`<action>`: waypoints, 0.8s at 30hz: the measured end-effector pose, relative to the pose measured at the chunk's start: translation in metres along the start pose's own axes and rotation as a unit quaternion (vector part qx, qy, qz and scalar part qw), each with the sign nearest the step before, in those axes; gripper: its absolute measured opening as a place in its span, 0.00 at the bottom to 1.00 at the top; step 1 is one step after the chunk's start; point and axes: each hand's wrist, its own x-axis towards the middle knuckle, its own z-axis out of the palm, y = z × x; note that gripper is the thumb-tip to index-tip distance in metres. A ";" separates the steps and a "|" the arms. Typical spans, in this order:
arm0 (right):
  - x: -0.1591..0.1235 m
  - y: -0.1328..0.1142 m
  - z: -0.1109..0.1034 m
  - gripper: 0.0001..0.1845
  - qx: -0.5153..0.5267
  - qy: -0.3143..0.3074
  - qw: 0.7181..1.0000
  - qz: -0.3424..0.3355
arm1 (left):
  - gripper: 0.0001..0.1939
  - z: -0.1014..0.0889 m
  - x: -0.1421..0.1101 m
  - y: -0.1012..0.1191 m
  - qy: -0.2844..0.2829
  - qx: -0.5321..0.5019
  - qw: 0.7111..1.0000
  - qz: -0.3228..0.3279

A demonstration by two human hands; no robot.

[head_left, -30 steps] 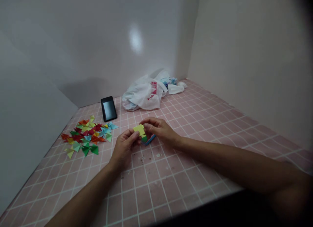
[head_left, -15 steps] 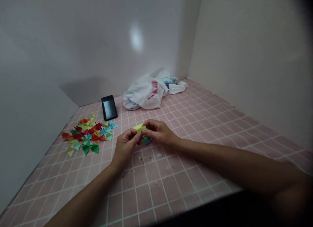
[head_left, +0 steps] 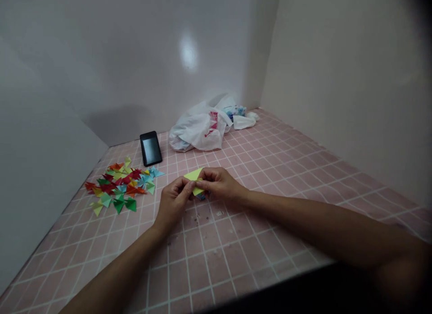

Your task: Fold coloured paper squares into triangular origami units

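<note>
My left hand [head_left: 174,201] and my right hand [head_left: 219,184] meet over the pink tiled surface [head_left: 216,269], pinching a small yellow paper piece [head_left: 193,174] between their fingertips. One corner of the paper points up and left, and the fingers hide its middle. Just below my right fingers, a small folded blue and green paper piece [head_left: 201,196] shows only at its edge. It appears to lie under the hands, though I cannot tell whether either hand touches it.
To the left lies a loose pile of folded triangular paper pieces [head_left: 119,186] in several colours. Behind stand a black tablet or phone [head_left: 150,148], a white plastic bag [head_left: 199,129] and a white cloth or tissue [head_left: 243,121]. White walls enclose the back and sides.
My hands have drawn closer and turned the yellow paper, now tilted with more of it covered by my fingers. The blue and green piece is more hidden.
</note>
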 end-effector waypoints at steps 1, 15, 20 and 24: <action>0.001 0.000 -0.001 0.15 0.002 -0.005 1.000 0.002 | 0.14 0.000 0.000 0.000 -0.002 0.000 1.000 -0.002; 0.004 0.002 -0.006 0.11 -0.034 0.020 0.999 -0.027 | 0.10 -0.001 0.004 -0.004 0.021 -0.120 0.991 -0.062; 0.003 0.001 -0.004 0.11 -0.004 0.000 1.000 -0.026 | 0.11 0.002 0.005 -0.001 0.045 -0.179 0.979 -0.089; 0.003 0.000 -0.003 0.13 0.062 -0.012 0.998 -0.020 | 0.14 0.004 0.007 0.002 0.059 -0.278 0.950 -0.132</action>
